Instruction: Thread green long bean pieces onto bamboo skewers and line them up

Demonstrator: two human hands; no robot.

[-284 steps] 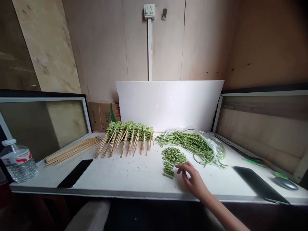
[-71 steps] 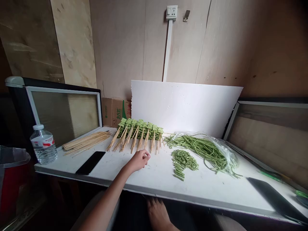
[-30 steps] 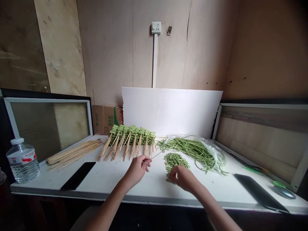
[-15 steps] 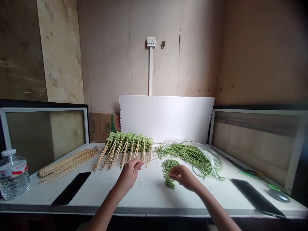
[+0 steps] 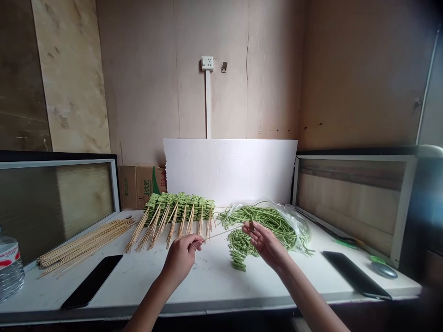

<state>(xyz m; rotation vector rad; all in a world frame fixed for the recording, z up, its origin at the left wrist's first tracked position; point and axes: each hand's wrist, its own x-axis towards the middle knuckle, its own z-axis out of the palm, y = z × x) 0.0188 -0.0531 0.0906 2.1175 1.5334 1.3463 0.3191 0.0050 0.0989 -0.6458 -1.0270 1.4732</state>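
Observation:
My left hand (image 5: 184, 253) is closed in a pinch round one end of a thin bamboo skewer (image 5: 221, 234), which slants up to the right. At its far end my right hand (image 5: 265, 242) pinches a short piece of green bean (image 5: 251, 222) between thumb and fingertips, the other fingers loosely curled. Whether the skewer's tip is in the bean is too small to tell. Below the right hand lies a pile of cut green bean pieces (image 5: 238, 246). Behind the left hand, loaded skewers of bean pieces (image 5: 187, 206) are stacked, sticks pointing toward me.
Long uncut green beans (image 5: 273, 223) spill from a clear plastic bag (image 5: 299, 221). Loose bamboo skewers (image 5: 83, 244) lie at left, near a black phone (image 5: 92, 281) and a water bottle (image 5: 10, 267). At right are another dark phone (image 5: 356, 274) and a mouse (image 5: 384, 270). A white board (image 5: 230, 170) stands behind.
My right hand has risen from the cut pile to the skewer's far end, now with a bean piece in its fingers. The left hand keeps the skewer. The view has turned slightly right.

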